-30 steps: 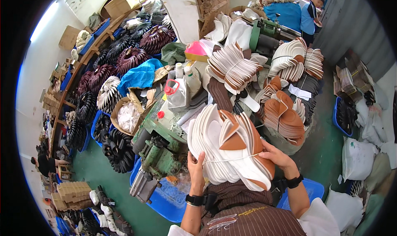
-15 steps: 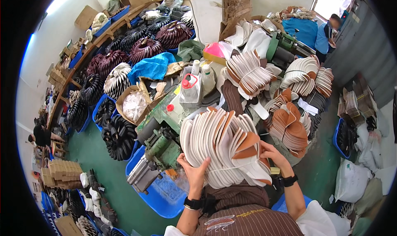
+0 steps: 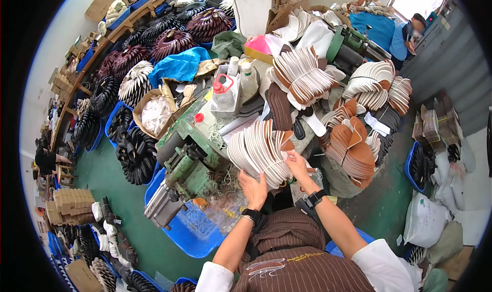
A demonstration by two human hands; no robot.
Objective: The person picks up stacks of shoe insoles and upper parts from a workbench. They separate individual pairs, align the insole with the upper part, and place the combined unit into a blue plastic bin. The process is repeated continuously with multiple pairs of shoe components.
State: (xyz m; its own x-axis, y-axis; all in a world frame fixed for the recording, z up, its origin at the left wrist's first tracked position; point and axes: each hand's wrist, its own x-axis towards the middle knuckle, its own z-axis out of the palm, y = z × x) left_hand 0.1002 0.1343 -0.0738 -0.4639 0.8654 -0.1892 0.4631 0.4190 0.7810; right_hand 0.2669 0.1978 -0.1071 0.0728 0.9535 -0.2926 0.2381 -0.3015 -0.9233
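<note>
A bundle of white insoles with brown leather faces [image 3: 259, 151], stacked on edge and tied round with a string, is between my two hands at the near side of the bench. My left hand [image 3: 252, 188] supports its near left side, thumb up against the insole edges. Around its right end, by the string and a brown face, curl the fingers of my right hand [image 3: 297, 165]; part of that grip is hidden. Just left of the bundle stands a green machine [image 3: 192, 161] with tangled string beside it. Whether the bundle rests on the bench I cannot tell.
More tied insole bundles [image 3: 302, 74] lie at the back and a brown-faced one [image 3: 351, 151] at the right. Bottles in a white tray [image 3: 227, 87] stand behind. A blue tub [image 3: 197, 235] sits below the machine. A person [image 3: 402, 41] stands far right.
The bundle has gone away from my body and slightly left, down toward the bench, with both hands following. My forearms are stretched further out, and the whole view has shifted a little.
</note>
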